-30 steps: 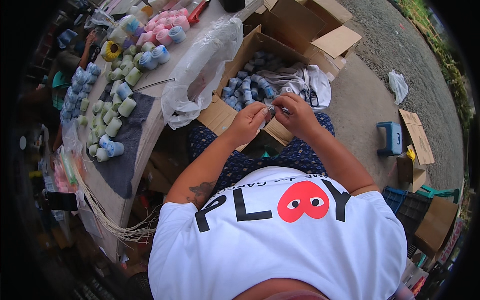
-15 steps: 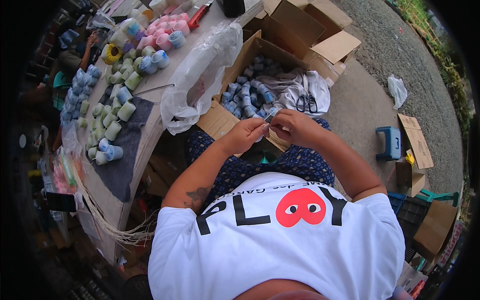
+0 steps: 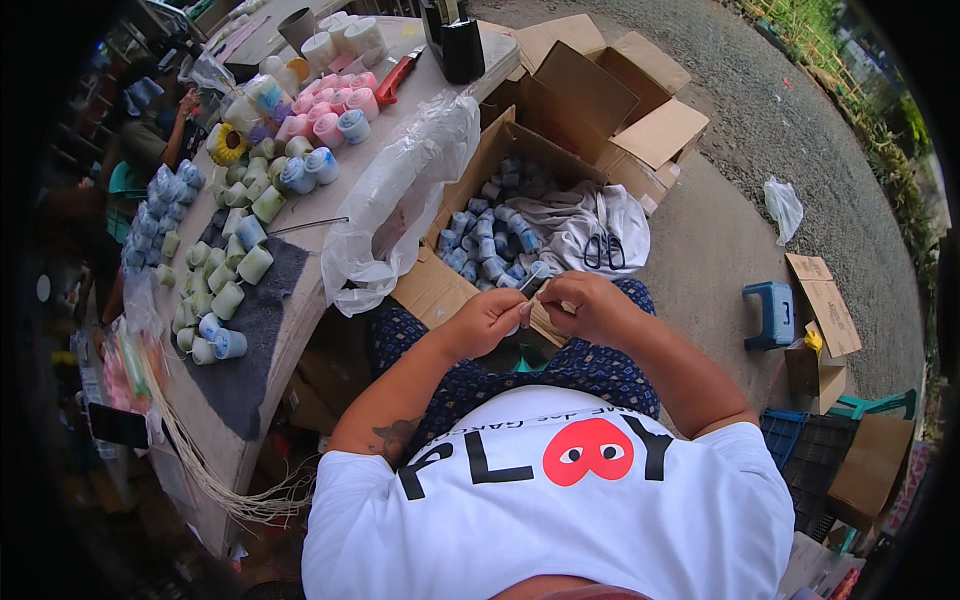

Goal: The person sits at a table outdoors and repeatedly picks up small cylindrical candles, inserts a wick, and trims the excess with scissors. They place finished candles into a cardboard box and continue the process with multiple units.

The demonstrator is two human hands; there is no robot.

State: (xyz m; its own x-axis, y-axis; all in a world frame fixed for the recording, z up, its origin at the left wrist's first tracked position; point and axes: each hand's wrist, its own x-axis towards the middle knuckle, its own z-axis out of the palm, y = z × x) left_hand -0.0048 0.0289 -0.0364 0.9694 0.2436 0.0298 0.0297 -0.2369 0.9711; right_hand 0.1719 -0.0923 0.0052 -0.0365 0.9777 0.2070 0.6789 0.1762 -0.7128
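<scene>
In front of my lap my left hand (image 3: 490,320) and my right hand (image 3: 585,305) meet, each with fingers pinched together. A thin, pale strip (image 3: 531,284) shows at the fingertips; it is too small to name. Just beyond them is a small blue-and-white cylinder (image 3: 540,270), and I cannot tell whether it is held or lies in the box behind. That open cardboard box (image 3: 440,287) holds many blue candle-like cylinders (image 3: 490,235). A whitish cloth (image 3: 570,222) lies over the box's right side, with black-handled scissors (image 3: 603,250) on it.
On the left, a long table (image 3: 300,355) bears green cylinders (image 3: 255,264), pink cylinders (image 3: 328,128), a dark cloth (image 3: 262,330), a red-handled tool (image 3: 398,78) and pale strings (image 3: 215,470). Clear plastic (image 3: 400,190) hangs off its edge. A blue stool (image 3: 770,315) stands right. Another person (image 3: 150,130) is far left.
The view has tilted, so the table, box and hands all appear lower. My hands stay together, still pinching, with little visible change between them.
</scene>
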